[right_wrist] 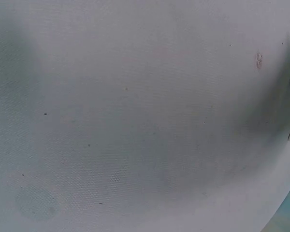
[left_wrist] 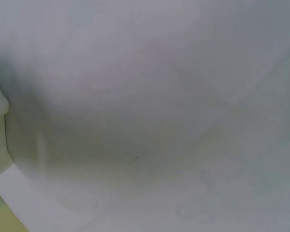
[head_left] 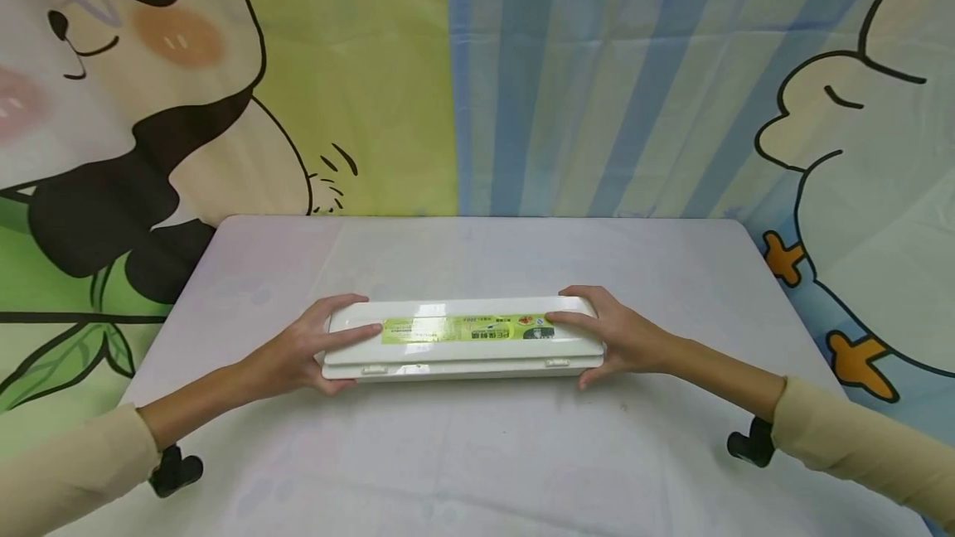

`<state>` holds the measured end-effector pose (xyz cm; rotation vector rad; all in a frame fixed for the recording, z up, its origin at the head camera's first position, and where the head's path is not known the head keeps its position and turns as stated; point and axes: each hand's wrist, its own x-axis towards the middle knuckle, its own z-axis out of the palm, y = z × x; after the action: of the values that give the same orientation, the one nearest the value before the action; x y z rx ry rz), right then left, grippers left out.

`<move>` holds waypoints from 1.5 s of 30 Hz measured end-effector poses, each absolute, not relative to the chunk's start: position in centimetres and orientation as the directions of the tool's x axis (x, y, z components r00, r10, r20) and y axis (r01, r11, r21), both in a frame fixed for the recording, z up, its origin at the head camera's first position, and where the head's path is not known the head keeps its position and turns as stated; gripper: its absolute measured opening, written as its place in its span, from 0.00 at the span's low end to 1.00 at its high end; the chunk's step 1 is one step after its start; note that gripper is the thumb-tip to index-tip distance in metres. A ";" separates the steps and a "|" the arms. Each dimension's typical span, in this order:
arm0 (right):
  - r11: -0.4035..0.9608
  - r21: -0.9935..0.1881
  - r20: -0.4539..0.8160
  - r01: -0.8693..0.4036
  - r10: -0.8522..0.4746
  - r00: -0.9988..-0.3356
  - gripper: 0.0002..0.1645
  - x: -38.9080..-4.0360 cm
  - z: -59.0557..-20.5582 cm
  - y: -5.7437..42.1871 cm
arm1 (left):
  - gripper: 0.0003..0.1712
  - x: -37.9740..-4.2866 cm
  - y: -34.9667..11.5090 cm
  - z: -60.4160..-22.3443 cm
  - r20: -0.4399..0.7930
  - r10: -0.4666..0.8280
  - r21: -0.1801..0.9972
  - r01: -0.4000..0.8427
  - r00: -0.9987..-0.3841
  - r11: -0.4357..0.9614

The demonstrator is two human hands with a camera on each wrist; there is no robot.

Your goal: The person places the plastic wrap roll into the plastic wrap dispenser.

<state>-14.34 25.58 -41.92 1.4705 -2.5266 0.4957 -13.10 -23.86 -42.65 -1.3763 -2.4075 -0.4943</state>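
Observation:
A long white cling film dispenser box [head_left: 462, 359] lies across the middle of the table in the head view, with a yellow-green label [head_left: 448, 330] on its top. My left hand [head_left: 317, 344] grips its left end, fingers over the top and thumb at the near side. At the opposite end, my right hand [head_left: 612, 334] holds the box the same way. The lid looks closed, with two small latches along the near side. Both wrist views show mostly tablecloth, and the hands cannot be made out there.
A white cloth [head_left: 477, 462] covers the table. Behind it hangs a printed curtain [head_left: 388, 89] with cartoon animals and stripes. Dark wrist camera mounts [head_left: 175, 471] sit under both forearms, close to the tabletop.

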 end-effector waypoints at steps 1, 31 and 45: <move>0.455 -0.187 0.312 -0.871 -0.813 -0.492 0.65 -14.3 -41.9 25.5 | 0.35 -13.0 -23.9 -42.8 0.437 0.756 0.139 0.867 -0.488 0.479; 0.598 -0.296 0.230 -0.745 -0.712 -0.663 0.68 -14.7 -42.6 25.0 | 0.64 -14.0 -23.8 -43.5 0.238 0.645 0.305 0.687 -0.726 0.660; 0.618 -0.316 0.203 -0.720 -0.697 -0.687 0.65 -14.6 -42.7 25.0 | 0.65 -13.9 -23.9 -43.2 0.274 0.647 0.217 0.701 -0.712 0.680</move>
<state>-14.56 24.99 -42.70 1.2154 -2.7710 0.5826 -13.92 -23.93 -43.22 -1.0994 -2.7156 -0.4594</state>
